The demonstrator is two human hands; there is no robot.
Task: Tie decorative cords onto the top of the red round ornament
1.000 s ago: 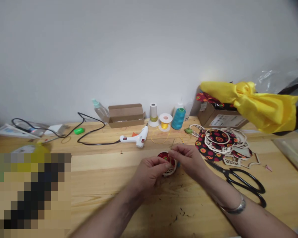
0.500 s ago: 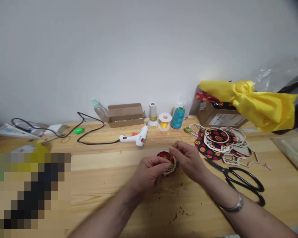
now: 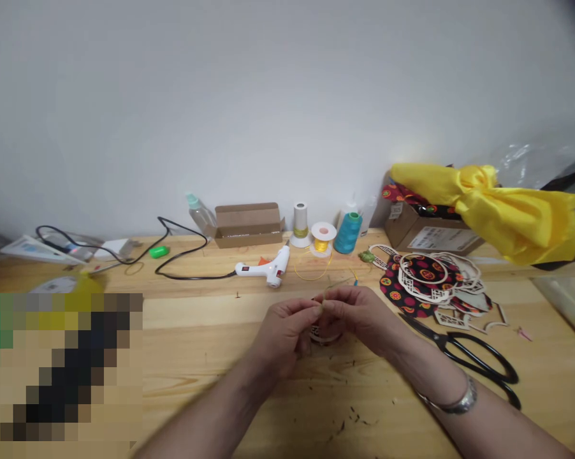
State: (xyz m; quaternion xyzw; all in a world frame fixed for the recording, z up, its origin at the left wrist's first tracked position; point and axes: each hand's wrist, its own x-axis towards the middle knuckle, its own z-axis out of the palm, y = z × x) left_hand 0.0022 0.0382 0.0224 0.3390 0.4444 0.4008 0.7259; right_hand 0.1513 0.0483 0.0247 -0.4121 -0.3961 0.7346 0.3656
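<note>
My left hand [image 3: 287, 328] and my right hand [image 3: 361, 315] meet fingertip to fingertip over the middle of the wooden table [image 3: 182, 357]. Both are closed in a pinch on a small round ornament [image 3: 322, 335], a pale wooden fretwork ring, now mostly hidden under the fingers. A thin yellow thread [image 3: 316, 274] runs from near my hands back toward a small yellow spool [image 3: 322, 237]. A metal bracelet [image 3: 454, 401] sits on my right wrist.
A white glue gun [image 3: 268, 271] with a black cord lies behind my hands. Teal thread cone [image 3: 349, 232], white spool [image 3: 299, 223] and an open cardboard box [image 3: 247, 224] stand by the wall. Patterned discs and wooden rings [image 3: 426, 280], black scissors [image 3: 479, 360], yellow cloth [image 3: 498, 207] lie right.
My hands have closed together over the ornament, covering its red face, which showed earlier. The camera view has shifted slightly, so the table things sit a little further right and lower.
</note>
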